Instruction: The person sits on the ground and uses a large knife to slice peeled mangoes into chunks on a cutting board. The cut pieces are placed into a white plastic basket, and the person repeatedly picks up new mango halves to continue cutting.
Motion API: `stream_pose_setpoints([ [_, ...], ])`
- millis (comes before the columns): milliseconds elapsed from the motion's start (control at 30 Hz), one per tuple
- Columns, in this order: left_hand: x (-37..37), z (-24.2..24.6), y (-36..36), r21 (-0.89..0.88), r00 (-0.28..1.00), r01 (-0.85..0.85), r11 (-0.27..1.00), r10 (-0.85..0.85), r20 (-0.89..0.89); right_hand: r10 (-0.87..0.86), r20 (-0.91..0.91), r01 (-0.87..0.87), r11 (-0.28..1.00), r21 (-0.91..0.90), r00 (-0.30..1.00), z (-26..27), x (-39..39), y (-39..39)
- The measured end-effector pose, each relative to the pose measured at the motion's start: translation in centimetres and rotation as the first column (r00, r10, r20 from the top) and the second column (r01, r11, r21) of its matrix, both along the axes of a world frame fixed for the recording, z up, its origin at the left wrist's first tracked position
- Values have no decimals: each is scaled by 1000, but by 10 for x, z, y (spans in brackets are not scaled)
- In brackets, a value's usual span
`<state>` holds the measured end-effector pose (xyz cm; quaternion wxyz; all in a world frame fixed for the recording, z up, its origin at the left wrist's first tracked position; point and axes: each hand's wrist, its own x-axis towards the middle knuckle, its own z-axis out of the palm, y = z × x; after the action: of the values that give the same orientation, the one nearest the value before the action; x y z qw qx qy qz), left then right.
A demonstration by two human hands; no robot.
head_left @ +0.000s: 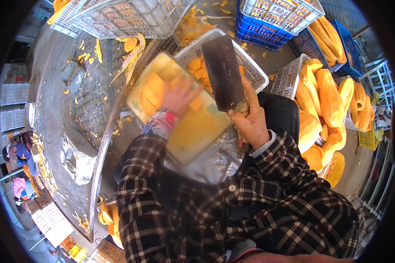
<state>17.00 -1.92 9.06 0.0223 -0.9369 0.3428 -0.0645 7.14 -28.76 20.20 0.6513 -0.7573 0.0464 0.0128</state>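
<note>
A worn yellowish cutting board (pixel 197 131) lies tilted in front of me. My left hand (pixel 181 95), blurred and with its fingers spread, is over the board among orange squash pieces (pixel 153 93); whether it presses on any of them is unclear. A cleaver (pixel 223 72) with a broad dark blade is held up by its handle in my right hand (pixel 251 118), above the board's right edge. Beyond the board, partly behind the blade, a white plastic basket (pixel 256 70) holds cut orange chunks.
Peeled long squashes (pixel 329 95) fill crates at the right. White crates (pixel 125 19) stand at the upper left, and blue crates (pixel 261 33) at the top. A raised edge (pixel 105 144) runs along the left, past a concrete block (pixel 80 157). People (pixel 24 153) are at the far left.
</note>
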Motion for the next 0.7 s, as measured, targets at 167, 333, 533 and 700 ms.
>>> stream_pose_setpoints([
  [167, 9, 26, -31, 11, 967, -19, 1000, 22, -255, -67, -34, 70, 995, 76, 997, 9, 5, -6],
  [333, -31, 21, -28, -708, 777, -623, 332, 362, -514, -98, 13, 97, 995, 15, 995, 10, 3, -15],
  [533, -119, -77, -28, -591, 527, -608, -531, 288, -800, 193, -7, -185, 929, -320, 981, -11, -19, -22],
  [700, -129, -97, 7, -444, 310, -813, -377, 365, -878, 535, 110, -331, 657, -678, 838, -28, -30, -19],
])
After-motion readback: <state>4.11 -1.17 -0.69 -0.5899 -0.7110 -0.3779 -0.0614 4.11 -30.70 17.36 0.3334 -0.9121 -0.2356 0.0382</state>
